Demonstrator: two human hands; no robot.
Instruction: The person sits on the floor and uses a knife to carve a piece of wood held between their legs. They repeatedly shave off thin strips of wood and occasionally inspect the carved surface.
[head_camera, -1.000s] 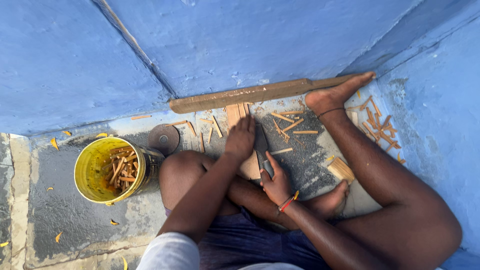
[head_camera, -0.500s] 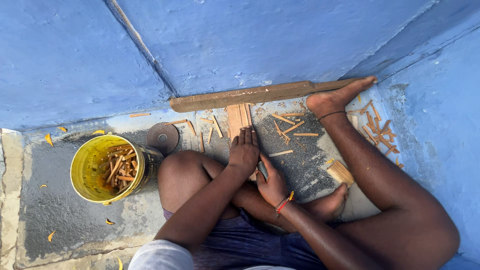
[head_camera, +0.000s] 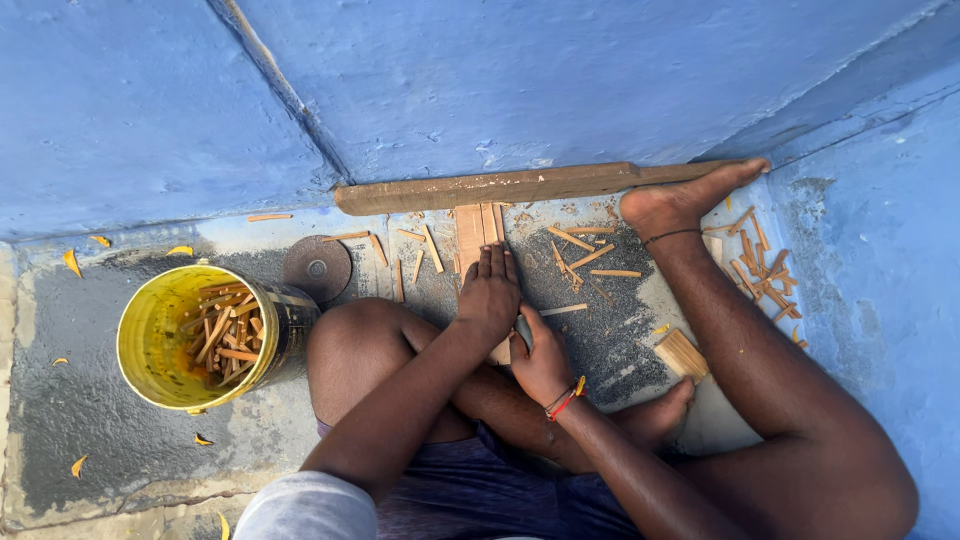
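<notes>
Flat beneath left hand (head_camera: 488, 295): wooden strips (head_camera: 478, 225)

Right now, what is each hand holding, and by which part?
Left hand presses flat on the wooden strips, near their closer end. Right hand grips a dark tool by its lower end; blade or handle cannot be told.

We count one yellow bucket (head_camera: 180, 335), holding more cut wooden sticks (head_camera: 222, 342) than we can number. One round rusty disc (head_camera: 317, 268) lies beside it, and one long wooden plank (head_camera: 500, 187) lies along the blue wall. We see one flat wooden slat bundle (head_camera: 478, 226) and one small bundled block of sticks (head_camera: 682, 354). Two hands show: one left hand (head_camera: 489, 294), one right hand (head_camera: 541, 360). Two bare feet show too.
</notes>
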